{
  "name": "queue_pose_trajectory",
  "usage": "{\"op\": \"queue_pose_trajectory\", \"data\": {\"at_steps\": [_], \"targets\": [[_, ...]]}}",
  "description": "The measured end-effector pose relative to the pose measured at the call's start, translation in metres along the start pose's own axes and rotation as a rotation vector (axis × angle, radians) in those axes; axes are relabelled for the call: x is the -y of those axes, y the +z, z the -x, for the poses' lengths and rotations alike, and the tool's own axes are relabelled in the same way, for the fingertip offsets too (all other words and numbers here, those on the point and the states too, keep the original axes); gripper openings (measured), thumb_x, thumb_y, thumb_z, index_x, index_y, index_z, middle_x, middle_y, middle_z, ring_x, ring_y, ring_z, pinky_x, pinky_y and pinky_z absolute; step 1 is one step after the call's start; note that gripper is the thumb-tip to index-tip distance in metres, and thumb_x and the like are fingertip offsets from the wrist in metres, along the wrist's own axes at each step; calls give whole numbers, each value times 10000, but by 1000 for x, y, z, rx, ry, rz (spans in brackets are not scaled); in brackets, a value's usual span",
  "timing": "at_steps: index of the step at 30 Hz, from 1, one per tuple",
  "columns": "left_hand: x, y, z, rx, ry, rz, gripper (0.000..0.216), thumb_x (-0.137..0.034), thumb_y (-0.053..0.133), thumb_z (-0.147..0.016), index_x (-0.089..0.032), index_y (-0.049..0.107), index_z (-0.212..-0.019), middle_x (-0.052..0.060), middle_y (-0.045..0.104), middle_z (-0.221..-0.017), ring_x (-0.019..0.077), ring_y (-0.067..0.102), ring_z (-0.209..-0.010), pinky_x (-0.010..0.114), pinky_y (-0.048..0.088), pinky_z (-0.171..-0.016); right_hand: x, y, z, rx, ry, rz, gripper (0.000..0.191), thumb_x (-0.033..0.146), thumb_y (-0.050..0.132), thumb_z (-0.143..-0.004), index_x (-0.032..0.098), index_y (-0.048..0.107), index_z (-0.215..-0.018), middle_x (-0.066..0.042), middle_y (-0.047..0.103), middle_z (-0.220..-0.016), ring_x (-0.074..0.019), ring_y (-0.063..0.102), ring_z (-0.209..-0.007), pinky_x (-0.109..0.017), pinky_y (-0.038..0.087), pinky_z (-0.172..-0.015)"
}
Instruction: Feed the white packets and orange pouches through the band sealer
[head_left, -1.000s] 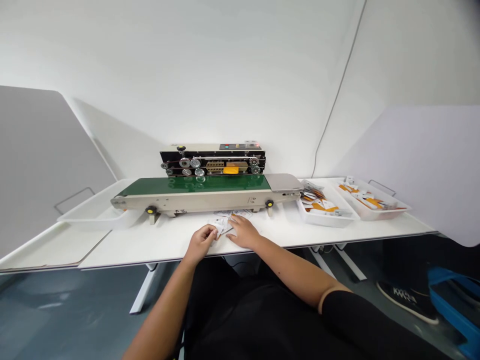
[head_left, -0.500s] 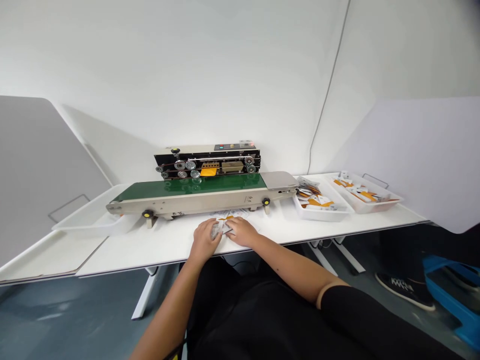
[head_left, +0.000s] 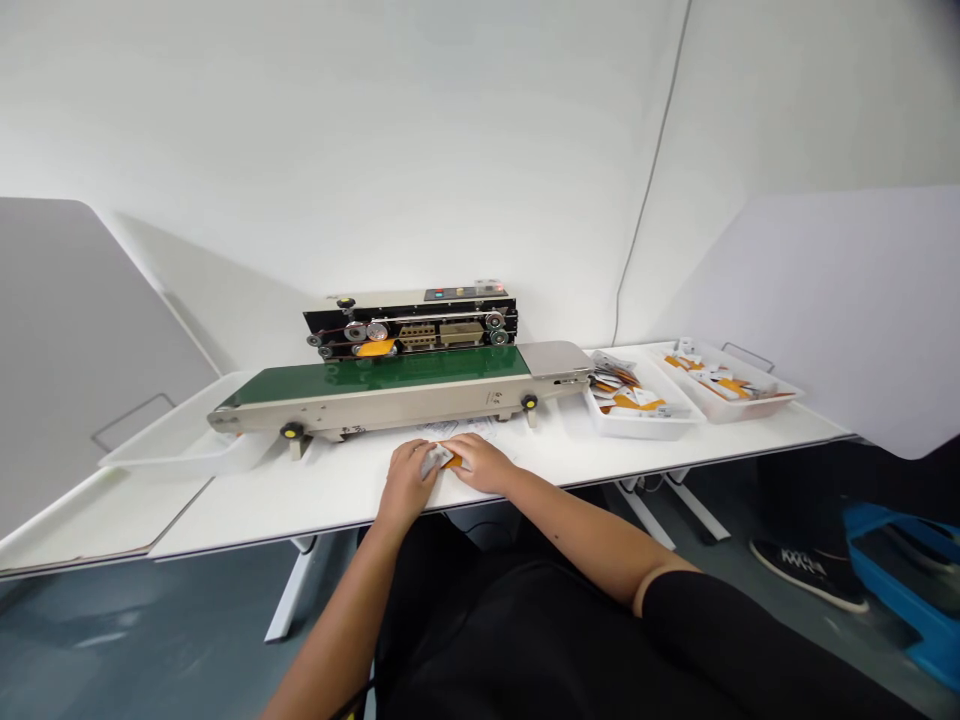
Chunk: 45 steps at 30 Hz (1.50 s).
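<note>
Both my hands rest on the white table (head_left: 247, 500) in front of the band sealer (head_left: 405, 375). My left hand (head_left: 405, 480) and my right hand (head_left: 484, 463) are closed together on a small white and orange sachet (head_left: 441, 460), pinching it between the fingertips. More flat sachets (head_left: 450, 430) lie on the table just beyond the hands, under the conveyor's edge. An orange sachet (head_left: 375, 348) rides through the sealer's black head at its left end, above the green belt (head_left: 382, 372).
Two white trays (head_left: 637, 425) (head_left: 757, 405) with several sachets stand at the right. A white bin (head_left: 180, 445) sits under the conveyor's left end. A grey divider (head_left: 67, 340) stands left, a white one (head_left: 855, 310) right. A shoe (head_left: 806, 575) and a blue crate (head_left: 900, 580) are on the floor.
My hands have drawn together around one sachet. The orange sachet in the sealer head has travelled leftward along the machine.
</note>
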<state>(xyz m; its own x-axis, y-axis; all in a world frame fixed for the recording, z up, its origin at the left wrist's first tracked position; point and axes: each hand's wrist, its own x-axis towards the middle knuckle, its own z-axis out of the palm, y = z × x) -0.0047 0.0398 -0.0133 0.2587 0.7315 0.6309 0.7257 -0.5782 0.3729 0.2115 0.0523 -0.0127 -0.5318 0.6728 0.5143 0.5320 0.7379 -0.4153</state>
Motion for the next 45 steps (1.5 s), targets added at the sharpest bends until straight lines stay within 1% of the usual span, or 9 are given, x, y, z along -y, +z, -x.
{"op": "queue_pose_trajectory", "data": {"at_steps": [6, 11, 15, 20, 25, 32, 36, 39, 45], "targets": [[-12, -19, 10, -237, -10, 17, 213, -156, 601, -821, -220, 676, -1011, 135, 592, -1327, 342, 550, -1216, 541, 393, -1096, 9, -6, -1, -93, -118, 73, 530, 235, 676, -889, 177, 570, -1405, -137, 611, -1326, -281, 511, -1239, -457, 422, -1116], [-10, -26, 17, -361, -47, 101, 167, -174, 550, -878, -220, 672, -981, 114, 597, -1152, 305, 557, -1155, 503, 449, -1046, 20, -4, -5, -39, -267, 113, 501, 351, 662, -917, 206, 578, -1389, -144, 616, -1338, -315, 493, -1268, -534, 386, -1122], [-1, -25, 16, -307, -69, 266, 173, -295, 577, -959, -238, 699, -1067, 73, 612, -1019, 242, 613, -1000, 412, 526, -936, 25, 1, -9, -81, -259, 68, 554, 442, 679, -917, 184, 567, -1395, -149, 657, -1268, -317, 503, -1248, -514, 398, -1105], [2, -25, 17, -240, -143, 443, 162, -369, 654, -938, -235, 733, -985, 57, 644, -933, 216, 641, -900, 328, 561, -758, 22, 4, -13, -69, -88, 54, 229, 314, 647, -966, 210, 708, -1161, -89, 729, -996, -258, 578, -1044, -392, 471, -957], [-4, -27, 15, -144, -162, 503, 163, -377, 688, -904, -226, 746, -879, 37, 655, -833, 188, 634, -767, 298, 539, -693, 18, -2, -12, 4, -131, 30, 154, 259, 594, -1000, 211, 739, -1018, -53, 740, -914, -212, 618, -924, -335, 468, -913], [-1, -27, 15, -71, -163, 441, 237, -416, 677, -903, -220, 700, -773, 22, 628, -750, 182, 598, -723, 290, 487, -688, 24, -27, -14, 71, -71, 87, 207, 302, 552, -1027, 228, 729, -1104, -46, 763, -1034, -202, 679, -937, -291, 469, -815], [-2, -24, 17, -93, -205, 452, 253, -425, 638, -932, -220, 668, -787, 19, 636, -772, 182, 605, -732, 289, 484, -699, 28, -63, -28, 123, -67, 25, 174, 301, 587, -998, 239, 743, -1045, -38, 766, -1015, -199, 680, -912, -278, 455, -787], [-3, -24, 17, -89, -264, 502, 255, -454, 604, -948, -221, 668, -869, 29, 672, -836, 195, 639, -782, 289, 505, -720, 16, -107, -50, -46, 132, -183, 194, 351, 590, -982, 236, 733, -1046, -21, 754, -967, -157, 660, -814, -234, 448, -712], [-2, -23, 18, -36, -235, 433, 292, -472, 593, -956, -214, 678, -849, 33, 693, -829, 197, 646, -782, 290, 505, -735, -53, -183, -96, -814, 557, -442, 224, 287, 561, -907, 170, 692, -1048, 4, 664, -734, -112, 565, -615, -191, 408, -570]]}}
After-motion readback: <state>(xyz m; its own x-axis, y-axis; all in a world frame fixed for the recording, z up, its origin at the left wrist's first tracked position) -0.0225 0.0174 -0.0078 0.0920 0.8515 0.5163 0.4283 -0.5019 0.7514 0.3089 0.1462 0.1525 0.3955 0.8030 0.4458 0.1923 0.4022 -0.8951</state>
